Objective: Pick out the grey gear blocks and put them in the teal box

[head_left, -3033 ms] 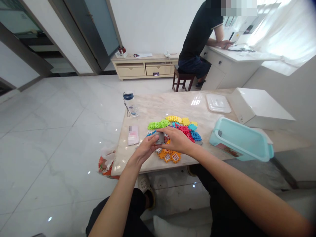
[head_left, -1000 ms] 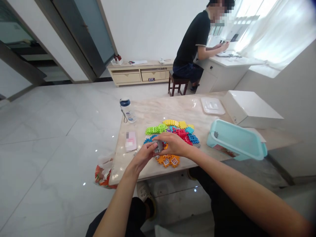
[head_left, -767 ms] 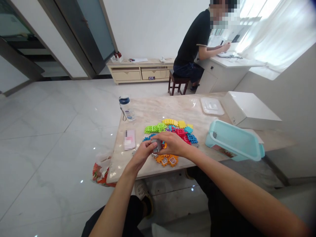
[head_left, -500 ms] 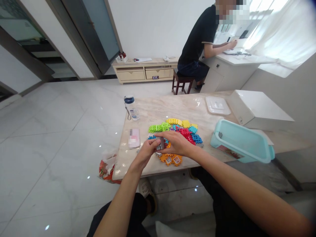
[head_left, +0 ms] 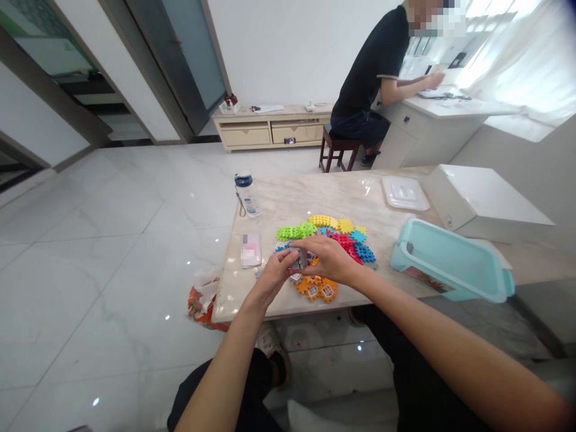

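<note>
Both my hands meet over a heap of interlocking plastic waffle blocks (head_left: 324, 240) on a marble table (head_left: 315, 198). Between them is a small grey plastic block (head_left: 299, 258), partly hidden by my fingers. My left hand (head_left: 272, 273) pinches its near side, and my right hand (head_left: 328, 259) holds its far side. Green, yellow, blue and red blocks lie beyond my hands. Orange blocks (head_left: 315, 288) lie just below them, near the table's front edge.
A teal plastic bin (head_left: 450, 261), a white lid (head_left: 405, 193) and a white box (head_left: 486, 201) occupy the table's right side. A water bottle (head_left: 246, 195) and a blurred pink card (head_left: 251, 249) stand left. A co-worker (head_left: 373, 78) sits at a far desk.
The room has shifted slightly right in view as my head turned. My hands stay together on the grey block, with no clear change in grip.
</note>
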Tool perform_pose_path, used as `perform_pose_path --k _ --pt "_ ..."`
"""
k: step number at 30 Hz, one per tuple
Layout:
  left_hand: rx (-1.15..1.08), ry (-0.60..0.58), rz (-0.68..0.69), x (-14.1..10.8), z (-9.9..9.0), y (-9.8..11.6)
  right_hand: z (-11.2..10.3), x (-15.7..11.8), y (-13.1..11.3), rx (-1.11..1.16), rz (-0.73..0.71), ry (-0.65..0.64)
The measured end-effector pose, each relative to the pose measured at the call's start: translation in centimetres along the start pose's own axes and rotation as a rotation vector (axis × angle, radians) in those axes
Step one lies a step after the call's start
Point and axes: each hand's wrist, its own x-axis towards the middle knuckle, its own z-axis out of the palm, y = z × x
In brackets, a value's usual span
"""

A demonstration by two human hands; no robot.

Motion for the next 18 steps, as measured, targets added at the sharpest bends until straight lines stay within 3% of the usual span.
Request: perform_pose_path --k 18 --pt "-0.008 0.027 0.001 0.0 0.24 -0.5 0.15 -0.28 0.44 -0.035 -0.038 -0.035"
